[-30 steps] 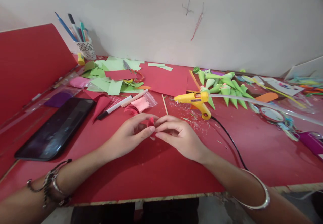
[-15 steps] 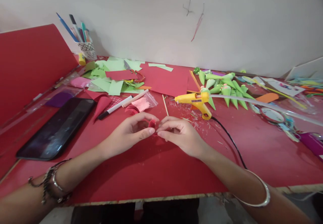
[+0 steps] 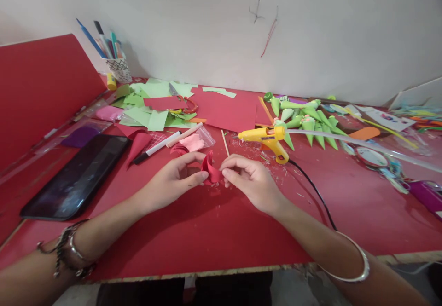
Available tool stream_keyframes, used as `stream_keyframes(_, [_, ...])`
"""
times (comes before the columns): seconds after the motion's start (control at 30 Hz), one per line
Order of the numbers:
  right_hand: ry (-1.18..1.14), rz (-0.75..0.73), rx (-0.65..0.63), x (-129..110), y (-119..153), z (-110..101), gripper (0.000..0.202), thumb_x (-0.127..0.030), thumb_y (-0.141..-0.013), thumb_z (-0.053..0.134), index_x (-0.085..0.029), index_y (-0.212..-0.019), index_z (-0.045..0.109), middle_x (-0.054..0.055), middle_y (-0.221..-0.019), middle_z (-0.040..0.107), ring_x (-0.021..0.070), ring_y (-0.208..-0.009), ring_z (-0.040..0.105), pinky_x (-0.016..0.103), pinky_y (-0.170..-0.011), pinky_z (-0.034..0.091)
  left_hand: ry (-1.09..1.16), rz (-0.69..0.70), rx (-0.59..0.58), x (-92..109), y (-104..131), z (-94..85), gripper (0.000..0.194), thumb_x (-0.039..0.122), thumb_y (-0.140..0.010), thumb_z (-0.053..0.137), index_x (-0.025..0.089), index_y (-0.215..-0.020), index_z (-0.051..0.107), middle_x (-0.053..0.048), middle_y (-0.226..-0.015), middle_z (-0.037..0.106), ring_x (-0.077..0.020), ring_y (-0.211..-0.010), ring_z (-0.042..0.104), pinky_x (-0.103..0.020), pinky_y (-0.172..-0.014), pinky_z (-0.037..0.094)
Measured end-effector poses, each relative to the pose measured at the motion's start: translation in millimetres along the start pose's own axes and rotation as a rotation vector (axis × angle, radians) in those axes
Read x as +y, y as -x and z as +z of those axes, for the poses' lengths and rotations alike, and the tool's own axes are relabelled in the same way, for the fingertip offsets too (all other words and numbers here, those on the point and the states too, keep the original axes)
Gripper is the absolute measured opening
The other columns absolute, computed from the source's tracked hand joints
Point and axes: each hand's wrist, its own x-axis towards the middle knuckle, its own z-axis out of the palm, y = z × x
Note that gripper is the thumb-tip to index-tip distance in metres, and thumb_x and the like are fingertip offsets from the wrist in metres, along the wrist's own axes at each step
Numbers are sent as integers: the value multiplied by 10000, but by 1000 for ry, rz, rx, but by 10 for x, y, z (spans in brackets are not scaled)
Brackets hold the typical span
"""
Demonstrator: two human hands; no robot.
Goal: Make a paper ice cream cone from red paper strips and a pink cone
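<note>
A curled piece of red paper is held between my two hands, above the front middle of the red table. My left hand pinches its left side between thumb and fingers. The thumb and forefinger of my right hand close on its right edge. Just beyond my right fingers lies a thin wooden stick. A yellow glue gun with a long glue stick in its back lies behind my right hand. Beyond my left hand are a pink folded piece and a white marker.
A black phone and a red paper cone lie at the left. Green paper scraps and orange-handled scissors are at the back. Several green paper cones lie behind the glue gun, whose black cord runs to the front edge.
The red paper, mostly hidden between my fingers before, now stands out larger and more uncurled. My right hand has shifted slightly right, its fingertips apart from my left fingers.
</note>
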Motion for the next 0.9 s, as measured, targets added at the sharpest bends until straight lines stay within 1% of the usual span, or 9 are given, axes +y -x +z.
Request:
stream_keyframes(0.13, [-94, 43, 48, 1, -11, 10, 64, -205, -810, 447, -179, -793, 503, -37, -637, 523, 66, -551, 501, 206, -551, 423, 65, 0, 15, 19, -8, -15, 158, 262, -806, 503, 176, -934, 531, -16, -849, 604, -117, -764, 593, -252, -764, 461])
stream_keyframes(0.3, [-193, 48, 6, -11, -7, 25, 70, -191, -823, 412, -181, -782, 468, -35, -664, 527, 69, -572, 529, 217, -574, 454, 112, 36, 20, 56, -26, -7, 116, 223, -789, 520, 163, -885, 540, 6, -788, 575, -96, -714, 580, -237, -734, 461])
stream_keyframes(0.4, [-179, 53, -8, -13, 4, 32, 69, -190, -821, 415, -184, -796, 479, -34, -654, 528, 76, -578, 538, 225, -579, 464, 136, 48, 17, 49, -31, -1, 123, 214, -776, 529, 152, -882, 531, -10, -814, 575, -100, -700, 576, -243, -714, 467])
stream_keyframes(0.5, [-90, 38, -29, -5, 13, 32, 72, -187, -806, 452, -180, -813, 524, -20, -680, 550, 85, -613, 552, 236, -617, 470, 154, 42, -12, 25, -29, -7, 174, 209, -774, 533, 153, -937, 520, -37, -880, 589, -110, -723, 585, -245, -709, 469])
stream_keyframes(0.57, [10, -4, -43, 3, 17, 26, 86, -189, -799, 476, -178, -815, 560, -1, -738, 564, 94, -651, 558, 245, -637, 467, 142, 41, -18, 15, -29, -13, 187, 210, -774, 533, 158, -954, 525, -44, -911, 595, -118, -758, 590, -241, -716, 466])
stream_keyframes(0.67, [209, -108, -36, 11, 23, 9, 118, -190, -804, 487, -186, -832, 602, 16, -818, 582, 107, -706, 557, 248, -639, 452, 74, 26, 50, 20, -34, -17, 160, 217, -769, 533, 159, -917, 548, -40, -920, 592, -120, -790, 580, -239, -730, 459])
stream_keyframes(0.73, [323, -168, -35, 12, 26, -4, 131, -182, -809, 489, -192, -837, 616, 16, -837, 601, 116, -749, 561, 251, -662, 443, 38, -1, 104, 27, -35, -16, 153, 223, -770, 520, 156, -905, 549, -38, -904, 591, -118, -770, 575, -244, -724, 459])
stream_keyframes(0.8, [392, -199, -53, 7, 29, -11, 131, -175, -808, 494, -193, -823, 623, 13, -832, 613, 118, -757, 563, 249, -669, 439, 25, -16, 117, 30, -31, -12, 158, 231, -775, 499, 153, -906, 541, -38, -876, 596, -115, -729, 572, -248, -704, 463])
stream_keyframes(0.9, [442, -202, -81, -4, 32, -13, 119, -175, -804, 505, -190, -802, 623, 6, -791, 612, 107, -696, 552, 234, -616, 431, 2, -15, 112, 29, -25, -6, 151, 234, -773, 489, 152, -890, 536, -30, -828, 598, -109, -690, 565, -241, -681, 465])
